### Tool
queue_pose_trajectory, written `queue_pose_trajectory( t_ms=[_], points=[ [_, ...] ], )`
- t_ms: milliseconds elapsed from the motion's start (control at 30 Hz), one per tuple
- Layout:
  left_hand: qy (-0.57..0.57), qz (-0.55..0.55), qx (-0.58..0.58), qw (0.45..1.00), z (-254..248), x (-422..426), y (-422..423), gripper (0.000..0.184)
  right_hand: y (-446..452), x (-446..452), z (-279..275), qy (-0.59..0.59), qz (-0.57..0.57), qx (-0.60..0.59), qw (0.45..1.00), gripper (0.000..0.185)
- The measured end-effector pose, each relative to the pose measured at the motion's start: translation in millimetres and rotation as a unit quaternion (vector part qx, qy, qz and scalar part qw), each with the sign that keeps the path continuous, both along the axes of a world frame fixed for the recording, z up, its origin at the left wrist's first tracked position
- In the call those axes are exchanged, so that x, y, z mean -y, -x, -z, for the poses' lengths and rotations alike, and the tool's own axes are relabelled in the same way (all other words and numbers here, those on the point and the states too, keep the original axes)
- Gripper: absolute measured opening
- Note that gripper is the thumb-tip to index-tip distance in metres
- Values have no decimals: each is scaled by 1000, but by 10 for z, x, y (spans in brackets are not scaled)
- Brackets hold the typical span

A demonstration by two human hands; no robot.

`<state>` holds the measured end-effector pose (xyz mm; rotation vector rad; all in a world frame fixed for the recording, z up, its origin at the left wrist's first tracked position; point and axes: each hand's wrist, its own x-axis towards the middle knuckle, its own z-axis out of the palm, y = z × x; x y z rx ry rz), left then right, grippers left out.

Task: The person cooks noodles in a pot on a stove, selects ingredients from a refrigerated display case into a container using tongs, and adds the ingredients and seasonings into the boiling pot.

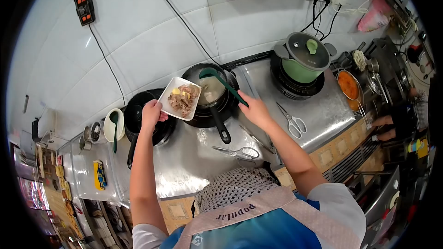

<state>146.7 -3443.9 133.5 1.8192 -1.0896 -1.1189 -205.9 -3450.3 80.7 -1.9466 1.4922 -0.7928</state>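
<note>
My left hand point(153, 115) grips the near-left edge of a white square bowl point(188, 117), fingers closed on its rim. Cooked-looking meat pieces with a few yellow bits point(183, 99) lie in the bowl, which is tilted beside and partly over a black frying pan point(191, 72). In that pan is a pale, cloudy liquid with some light lumps; its handle point(220, 124) points toward me. Wrapped around the handle of a dark green cooking spoon point(229, 87), my right hand point(254, 109) holds the spoon's head over the pan's far side.
A second black pan point(135, 111) stands left, beside a white bowl with a green spoon point(114, 131). Scissors point(238, 152) and another pair point(292, 121) lie on the steel counter. A green lidded pot point(302, 67) sits on a cooker at right. Another person's arm point(383, 121) shows far right.
</note>
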Motion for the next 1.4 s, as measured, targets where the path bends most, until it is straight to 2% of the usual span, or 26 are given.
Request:
queue_pose_trajectory(
  t_ms=[100, 200, 233, 367, 467, 567, 700, 867, 967, 1000, 1067, 1133, 1200, 1267, 1300, 1333, 1367, 1400],
  points=[
    [14, 30, 110, 993, -102, 241, 62, 22, 72, -114, 0, 7, -5, 37, 999, 46],
    [23, 61, 223, 973, -228, 407, 188, 23, 67, -244, -152, -51, -1, 25, 998, 45],
    [28, 72, 258, 963, -267, 451, 224, 23, 68, -260, -130, -38, -2, 24, 999, 45],
    [55, 117, 460, 879, -361, 578, 376, 24, 44, -269, -91, -6, -13, 17, 1000, 47],
    [97, 126, 548, 821, -300, 669, 440, 23, -11, -263, -136, 39, -25, 5, 999, 50],
    [125, 128, 600, 780, -362, 691, 562, 20, -91, -229, -172, 83, -46, -36, 995, 53],
    [142, 138, 608, 769, -508, 689, 673, 18, -190, -204, -222, 130, -64, -105, 984, 51],
    [168, 115, 611, 765, -632, 585, 561, 18, -112, -110, -25, 156, -57, -129, 978, 48],
    [156, 51, 573, 803, -712, 345, 426, 18, 23, -124, -143, 127, -46, -140, 981, 47],
    [203, 31, 581, 788, -574, 290, 242, 18, 57, -131, -183, 122, -43, -129, 983, 47],
    [137, -32, 330, 933, -560, 52, 126, 19, 62, -120, -199, 109, -42, -114, 987, 47],
    [139, -67, 90, 984, -337, -190, -54, 20, 10, -71, -175, 94, -45, -106, 989, 44],
    [131, -102, -55, 985, -185, -530, -35, 16, -93, 13, 50, 80, -55, -87, 991, 44],
    [142, -115, -147, 972, 60, -967, -22, 14, -187, 51, 114, 41, -61, -79, 994, 43],
    [134, -160, -132, 969, 256, -1171, 8, 18, -222, 82, 287, 46, -60, -46, 996, 43],
    [120, -194, -158, 961, 423, -1392, 63, 23, -240, 117, 412, 64, -63, -43, 995, 45],
    [119, -266, -212, 933, 551, -1606, 194, 27, -236, 153, 393, 33, -72, -43, 996, 44],
    [97, -220, -258, 936, 911, -1885, 80, 27, -184, 211, 269, 79, -63, -56, 993, 43]
  ],
)
